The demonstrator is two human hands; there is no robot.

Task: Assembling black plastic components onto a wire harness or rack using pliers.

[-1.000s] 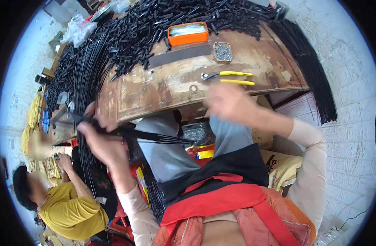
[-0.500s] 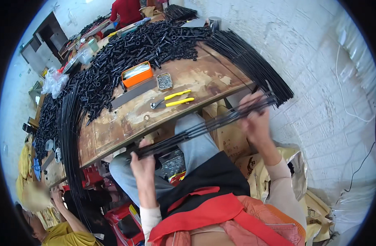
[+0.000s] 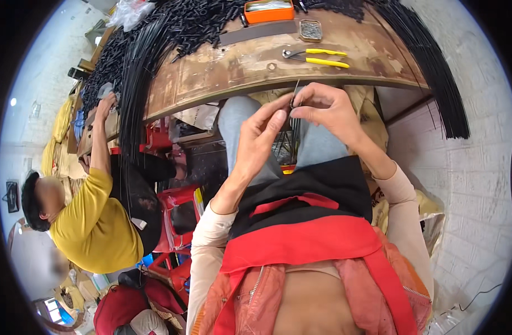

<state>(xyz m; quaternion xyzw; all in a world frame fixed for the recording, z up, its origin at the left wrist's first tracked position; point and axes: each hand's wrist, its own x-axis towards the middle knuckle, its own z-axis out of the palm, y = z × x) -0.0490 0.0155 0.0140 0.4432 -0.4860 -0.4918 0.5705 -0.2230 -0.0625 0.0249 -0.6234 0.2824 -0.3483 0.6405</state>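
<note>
In front of the table edge, over my lap, both hands meet at the top of a bundle of thin black rods [image 3: 291, 139], which points down between my knees. My left hand [image 3: 258, 134] is closed round the bundle's upper end, thumb and fingers pressed together. From the right, my right hand [image 3: 331, 109] pinches at the same end; what lies between its fingertips is too small to make out. A thin strand [image 3: 296, 89] sticks up between the two hands. Yellow-handled pliers [image 3: 317, 57] lie on the table beyond.
Long black rods overhang the wooden table [image 3: 211, 78] at its left [image 3: 134, 95] and right [image 3: 434, 72]. Farther back are an orange box [image 3: 270, 15], a dish of small metal pieces [image 3: 310, 30], a dark flat strip [image 3: 258, 32] and heaped black parts [image 3: 194, 25]. A co-worker [image 3: 97, 218] sits at left.
The bundle has swung from lying across my lap to pointing down between my knees. My hands, wide apart before, have come together at its upper end. The view has tilted downward.
</note>
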